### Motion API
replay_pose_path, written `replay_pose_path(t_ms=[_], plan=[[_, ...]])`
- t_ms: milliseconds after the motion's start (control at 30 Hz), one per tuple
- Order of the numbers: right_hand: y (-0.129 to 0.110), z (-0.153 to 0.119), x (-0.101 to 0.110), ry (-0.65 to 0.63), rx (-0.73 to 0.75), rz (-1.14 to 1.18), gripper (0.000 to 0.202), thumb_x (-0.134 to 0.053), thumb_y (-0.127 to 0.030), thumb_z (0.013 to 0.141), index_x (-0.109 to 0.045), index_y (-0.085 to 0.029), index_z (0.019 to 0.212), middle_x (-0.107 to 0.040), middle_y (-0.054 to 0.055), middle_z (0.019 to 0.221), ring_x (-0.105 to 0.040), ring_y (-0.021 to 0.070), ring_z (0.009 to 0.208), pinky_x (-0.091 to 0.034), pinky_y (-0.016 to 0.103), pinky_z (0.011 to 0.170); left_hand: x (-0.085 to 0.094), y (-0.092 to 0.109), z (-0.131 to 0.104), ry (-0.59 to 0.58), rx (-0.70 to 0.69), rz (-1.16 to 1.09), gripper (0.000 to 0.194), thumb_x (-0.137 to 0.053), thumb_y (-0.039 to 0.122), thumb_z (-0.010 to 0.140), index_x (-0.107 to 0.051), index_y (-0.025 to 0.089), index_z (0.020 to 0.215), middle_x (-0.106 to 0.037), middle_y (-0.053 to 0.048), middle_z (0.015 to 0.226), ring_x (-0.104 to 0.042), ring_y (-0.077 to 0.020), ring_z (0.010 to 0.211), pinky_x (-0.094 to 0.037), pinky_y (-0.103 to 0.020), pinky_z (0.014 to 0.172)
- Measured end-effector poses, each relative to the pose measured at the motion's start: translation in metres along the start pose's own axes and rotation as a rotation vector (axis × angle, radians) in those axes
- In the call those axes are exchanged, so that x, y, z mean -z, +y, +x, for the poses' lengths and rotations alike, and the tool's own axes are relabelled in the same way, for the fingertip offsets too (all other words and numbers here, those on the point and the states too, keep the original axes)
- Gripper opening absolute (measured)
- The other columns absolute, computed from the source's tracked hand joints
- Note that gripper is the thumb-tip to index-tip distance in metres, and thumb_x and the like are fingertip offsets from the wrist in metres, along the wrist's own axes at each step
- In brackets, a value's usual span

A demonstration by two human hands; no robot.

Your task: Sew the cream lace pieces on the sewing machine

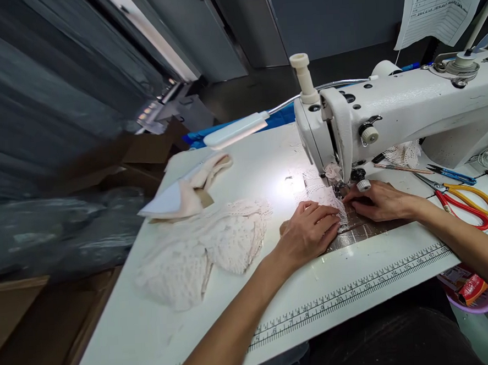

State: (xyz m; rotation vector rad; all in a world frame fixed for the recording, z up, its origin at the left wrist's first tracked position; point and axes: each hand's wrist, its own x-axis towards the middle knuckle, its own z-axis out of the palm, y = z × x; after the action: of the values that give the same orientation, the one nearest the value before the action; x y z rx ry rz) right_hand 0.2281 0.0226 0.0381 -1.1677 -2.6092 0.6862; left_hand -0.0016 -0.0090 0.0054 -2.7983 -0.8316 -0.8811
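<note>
A piece of white lace (321,191) lies under the needle area of a white sewing machine (392,113). My left hand (311,229) rests palm down on the left side of the lace, its fingers stretched out. Close to the presser foot (340,190), my right hand (375,201) has its fingers bent and drawn together at the lace's right edge. The fabric between those fingertips is mostly hidden. Beneath both hands is a shiny brown and metal plate (350,236). A small pinkish fabric flower (332,171) sits on the machine head near the needle.
More lace pieces (214,239) and a folded cream cloth (186,191) lie left on the table (125,333). Scissors with red and yellow handles (468,196) and blue snips (452,174) lie right. A lamp (236,130) reaches over the table. A printed ruler (338,303) runs along its front.
</note>
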Motion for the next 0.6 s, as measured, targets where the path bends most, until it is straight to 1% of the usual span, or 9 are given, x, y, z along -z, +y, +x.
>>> replay_pose_path(t_ms=[67,167,267,367,433,500,600], plan=[[0.004,0.0,-0.009,0.042,0.0,-0.062,0.038,-0.052,-0.022,0.092,-0.068,-0.026,0.126,-0.067,0.01,0.11,-0.062,0.0231,0.093,-0.05,0.038,0.081,0.001,0.001,-0.001,0.002,-0.021,0.018,0.017,-0.053,0.017,0.097,-0.067,0.018,0.089,-0.076,-0.004,0.095,-0.07,-0.0151,0.082,-0.055,-0.04,0.084],[0.007,-0.004,-0.019,0.089,0.065,-0.149,0.04,-0.054,-0.021,0.091,-0.067,-0.03,0.128,-0.065,0.009,0.111,-0.059,0.0232,0.094,-0.049,0.037,0.081,0.001,0.001,-0.002,-0.017,-0.018,0.045,0.017,-0.054,0.019,0.097,-0.068,0.02,0.088,-0.076,-0.003,0.094,-0.071,-0.0144,0.082,-0.054,-0.044,0.093],[0.006,-0.007,-0.021,0.098,0.084,-0.175,0.041,-0.053,-0.021,0.091,-0.067,-0.03,0.128,-0.064,0.01,0.11,-0.058,0.0228,0.093,-0.049,0.037,0.081,0.002,0.001,-0.002,-0.024,-0.02,0.059,0.019,-0.054,0.019,0.097,-0.069,0.02,0.085,-0.075,-0.001,0.091,-0.069,-0.0131,0.077,-0.052,-0.046,0.097],[0.005,-0.007,-0.02,0.093,0.085,-0.171,0.04,-0.052,-0.021,0.092,-0.067,-0.029,0.128,-0.062,0.011,0.113,-0.056,0.0231,0.093,-0.049,0.039,0.082,0.003,0.002,-0.001,-0.011,-0.052,0.087,0.019,-0.054,0.018,0.097,-0.068,0.019,0.083,-0.074,-0.002,0.088,-0.068,-0.0129,0.074,-0.051,-0.049,0.098],[0.005,-0.007,-0.021,0.099,0.09,-0.16,0.04,-0.052,-0.021,0.092,-0.067,-0.028,0.128,-0.062,0.011,0.112,-0.056,0.0234,0.093,-0.049,0.04,0.084,0.003,0.003,0.0,-0.001,-0.076,0.121,0.018,-0.054,0.017,0.097,-0.067,0.019,0.084,-0.073,-0.002,0.088,-0.068,-0.014,0.076,-0.054,-0.046,0.092],[0.005,-0.007,-0.022,0.107,0.096,-0.146,0.039,-0.051,-0.021,0.092,-0.068,-0.027,0.128,-0.062,0.012,0.11,-0.056,0.0236,0.093,-0.048,0.041,0.084,0.004,0.004,0.002,0.008,-0.102,0.134,0.018,-0.054,0.014,0.096,-0.066,0.018,0.084,-0.073,-0.002,0.086,-0.067,-0.0142,0.075,-0.056,-0.038,0.081],[0.006,-0.007,-0.024,0.113,0.102,-0.127,0.038,-0.05,-0.021,0.093,-0.069,-0.026,0.126,-0.062,0.013,0.11,-0.055,0.0238,0.093,-0.048,0.042,0.085,0.006,0.007,0.004,0.016,-0.138,0.132,0.019,-0.053,0.006,0.094,-0.065,0.016,0.083,-0.072,-0.002,0.082,-0.064,-0.0135,0.069,-0.055,-0.028,0.066]])
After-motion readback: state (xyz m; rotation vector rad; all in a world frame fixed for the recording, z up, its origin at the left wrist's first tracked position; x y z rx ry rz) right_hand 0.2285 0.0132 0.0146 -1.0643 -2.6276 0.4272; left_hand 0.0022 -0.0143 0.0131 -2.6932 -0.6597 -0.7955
